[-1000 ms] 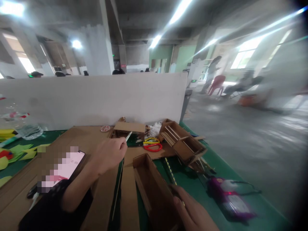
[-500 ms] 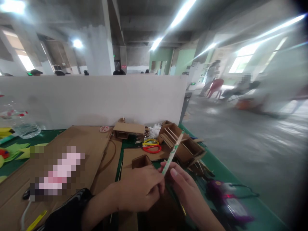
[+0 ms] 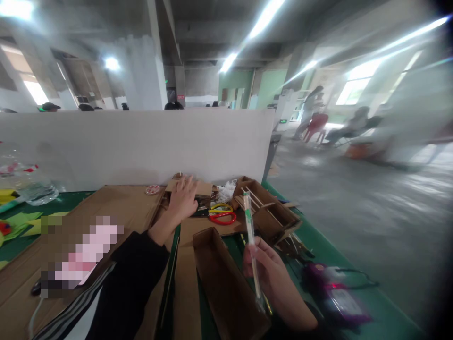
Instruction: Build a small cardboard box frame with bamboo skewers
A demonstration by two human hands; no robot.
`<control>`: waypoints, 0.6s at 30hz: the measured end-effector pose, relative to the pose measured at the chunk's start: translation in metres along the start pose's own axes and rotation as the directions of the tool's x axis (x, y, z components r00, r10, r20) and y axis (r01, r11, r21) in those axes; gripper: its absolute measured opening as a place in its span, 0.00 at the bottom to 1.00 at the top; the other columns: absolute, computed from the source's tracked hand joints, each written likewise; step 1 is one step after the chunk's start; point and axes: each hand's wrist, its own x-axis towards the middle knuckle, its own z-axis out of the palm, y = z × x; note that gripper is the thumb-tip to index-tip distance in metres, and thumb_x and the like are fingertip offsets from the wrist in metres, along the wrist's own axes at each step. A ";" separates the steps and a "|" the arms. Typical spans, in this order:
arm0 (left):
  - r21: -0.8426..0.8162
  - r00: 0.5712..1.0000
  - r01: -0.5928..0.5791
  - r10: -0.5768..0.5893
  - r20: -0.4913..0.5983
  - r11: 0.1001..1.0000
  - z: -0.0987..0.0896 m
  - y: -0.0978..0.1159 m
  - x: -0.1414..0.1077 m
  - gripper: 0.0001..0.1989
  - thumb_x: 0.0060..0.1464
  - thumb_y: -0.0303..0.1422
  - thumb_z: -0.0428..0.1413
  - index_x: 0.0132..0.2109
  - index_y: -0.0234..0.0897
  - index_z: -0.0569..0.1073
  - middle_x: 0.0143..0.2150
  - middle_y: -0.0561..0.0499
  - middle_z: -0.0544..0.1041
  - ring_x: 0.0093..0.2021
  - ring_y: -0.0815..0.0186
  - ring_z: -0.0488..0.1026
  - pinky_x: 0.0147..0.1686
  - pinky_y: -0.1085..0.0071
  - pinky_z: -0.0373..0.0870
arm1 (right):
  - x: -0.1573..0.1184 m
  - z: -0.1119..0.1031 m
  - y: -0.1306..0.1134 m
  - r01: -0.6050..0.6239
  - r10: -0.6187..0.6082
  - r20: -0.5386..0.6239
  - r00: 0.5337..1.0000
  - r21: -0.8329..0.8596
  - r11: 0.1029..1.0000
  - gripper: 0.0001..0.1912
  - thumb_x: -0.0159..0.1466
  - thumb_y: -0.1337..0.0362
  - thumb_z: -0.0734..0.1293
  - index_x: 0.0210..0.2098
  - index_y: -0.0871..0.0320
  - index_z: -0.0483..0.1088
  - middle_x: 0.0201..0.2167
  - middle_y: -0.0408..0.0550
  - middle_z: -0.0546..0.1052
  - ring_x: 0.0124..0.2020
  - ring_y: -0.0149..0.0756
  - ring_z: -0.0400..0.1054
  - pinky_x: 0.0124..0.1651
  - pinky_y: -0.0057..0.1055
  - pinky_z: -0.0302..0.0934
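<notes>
A: Please, begin with the thin stick (image 3: 249,226). Held where?

B: In the right hand (image 3: 271,269), with thumb and fingers closed around its middle. Stands almost upright, leaning a little to the left at the top. Carries a green mark near the top end and something clear, crumpled, at the lower end.

A: And in relation to the left hand (image 3: 183,198)?

B: Well apart from it, nearer and more to the right. Note both hands apart from each other. See the left one stretched forward, with fingers spread, over a small cardboard piece (image 3: 204,189). Cannot tell if touching it or only just above.

A: What to find between the two forearms?

B: An open, long cardboard box (image 3: 226,283). Notice also the lower part of the stick, seen in front of its right side.

A: And a little further?

B: Just beyond the right hand, a cardboard frame (image 3: 267,222), tilted, with thin rods across its opening. Beside it, white strands (image 3: 228,190) in a loose heap, and before these, scissors (image 3: 221,223) with red and yellow loops. To the right, a purple thing (image 3: 336,293), too blurred to name.

A: And around all this?

B: At left, a large cardboard sheet (image 3: 116,203) on the green table (image 3: 385,311), then clear bottles (image 3: 38,191). Behind, a white partition (image 3: 141,146). Far to the right, a red chair (image 3: 316,125) and two people, blurred.
</notes>
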 end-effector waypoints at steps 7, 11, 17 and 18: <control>0.085 0.989 0.145 -0.145 -0.001 0.986 0.041 -0.044 0.018 0.21 0.63 0.34 0.54 0.62 0.40 0.65 0.67 0.42 0.60 0.65 0.51 0.58 0.63 0.44 0.55 | -0.001 -0.005 0.006 0.014 -0.014 -0.015 1.000 -0.030 0.999 0.15 0.61 0.57 0.72 0.29 0.56 0.63 0.20 0.36 0.66 0.17 0.24 0.58 0.21 0.22 0.51; 0.077 0.984 0.177 -0.175 -0.030 0.981 0.037 -0.052 0.018 0.20 0.64 0.36 0.54 0.60 0.40 0.66 0.65 0.43 0.63 0.62 0.53 0.64 0.60 0.47 0.61 | -0.002 -0.005 0.007 0.014 -0.015 -0.007 1.000 -0.031 0.999 0.14 0.62 0.57 0.71 0.30 0.57 0.62 0.20 0.36 0.67 0.17 0.24 0.59 0.21 0.21 0.52; 0.010 0.930 0.359 -0.357 -0.085 0.933 0.007 -0.085 0.038 0.18 0.64 0.37 0.54 0.58 0.38 0.68 0.57 0.44 0.70 0.52 0.58 0.72 0.51 0.54 0.71 | -0.004 -0.004 0.006 -0.005 0.004 -0.016 1.000 -0.042 0.999 0.14 0.63 0.58 0.70 0.31 0.56 0.62 0.21 0.35 0.67 0.17 0.22 0.59 0.21 0.19 0.52; -0.001 0.916 0.393 -0.391 -0.094 0.920 -0.001 -0.095 0.041 0.18 0.64 0.37 0.54 0.58 0.37 0.68 0.55 0.44 0.71 0.51 0.58 0.73 0.49 0.55 0.72 | -0.005 -0.004 0.006 -0.009 0.008 -0.021 1.000 -0.042 0.999 0.14 0.63 0.58 0.71 0.32 0.56 0.62 0.21 0.35 0.67 0.17 0.22 0.59 0.21 0.19 0.53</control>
